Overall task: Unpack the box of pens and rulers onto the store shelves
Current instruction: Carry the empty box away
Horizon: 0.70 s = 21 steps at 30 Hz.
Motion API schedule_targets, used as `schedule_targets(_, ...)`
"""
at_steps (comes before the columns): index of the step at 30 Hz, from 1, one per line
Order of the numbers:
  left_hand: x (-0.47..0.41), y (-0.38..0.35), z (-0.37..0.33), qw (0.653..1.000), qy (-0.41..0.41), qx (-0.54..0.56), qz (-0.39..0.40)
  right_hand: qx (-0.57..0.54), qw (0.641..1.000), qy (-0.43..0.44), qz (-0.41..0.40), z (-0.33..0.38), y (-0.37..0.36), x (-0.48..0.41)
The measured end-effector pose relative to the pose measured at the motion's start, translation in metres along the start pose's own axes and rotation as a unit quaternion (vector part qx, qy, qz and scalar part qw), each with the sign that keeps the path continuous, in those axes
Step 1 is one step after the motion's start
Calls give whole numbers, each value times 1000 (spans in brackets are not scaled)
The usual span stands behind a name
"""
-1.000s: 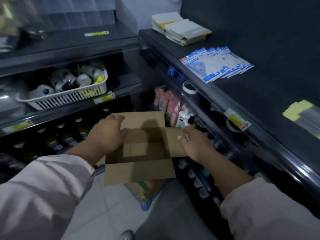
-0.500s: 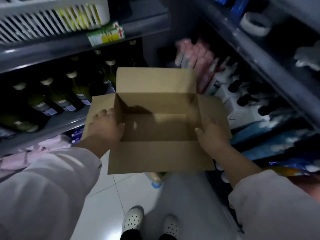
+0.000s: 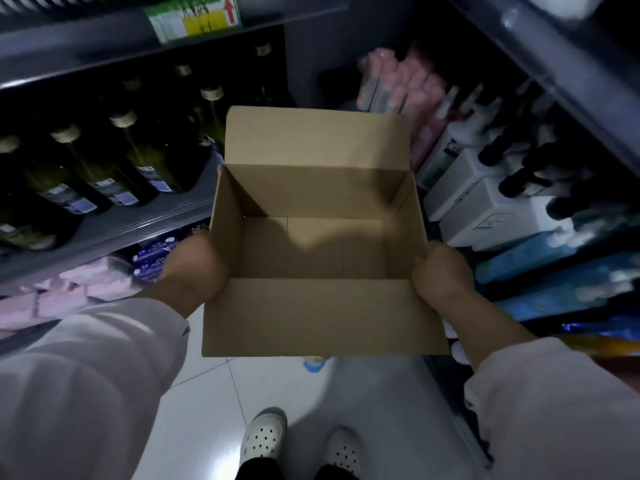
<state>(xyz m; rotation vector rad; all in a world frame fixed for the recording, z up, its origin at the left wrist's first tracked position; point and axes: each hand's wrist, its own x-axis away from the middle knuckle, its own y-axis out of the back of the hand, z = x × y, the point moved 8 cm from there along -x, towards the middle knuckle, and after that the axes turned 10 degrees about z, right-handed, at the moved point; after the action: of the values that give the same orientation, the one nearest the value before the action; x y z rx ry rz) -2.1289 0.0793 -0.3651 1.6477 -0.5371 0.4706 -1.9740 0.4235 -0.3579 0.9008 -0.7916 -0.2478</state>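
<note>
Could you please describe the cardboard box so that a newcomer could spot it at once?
Look between the dark shelves, above the white tiled floor. There the left hand and right hand grip a cardboard box by its sides. Unlike the bottles beside it, it is plain brown, flaps open, nothing visible inside.

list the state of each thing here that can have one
cardboard box, open, flaps out, nothing inside, held in the air
left hand, grips the box's left side
right hand, grips the box's right side
dark bottles, upright and capped on the left shelf
</note>
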Motion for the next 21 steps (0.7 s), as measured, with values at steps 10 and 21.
schedule_targets(10, 115, 76, -21, 990, -83, 31, -108, 18, 996, 15, -89, 0, 75, 109)
schedule_targets(21, 237, 136, -73, 950, -284, 24, -126, 20, 985, -55, -163, -25, 159, 277)
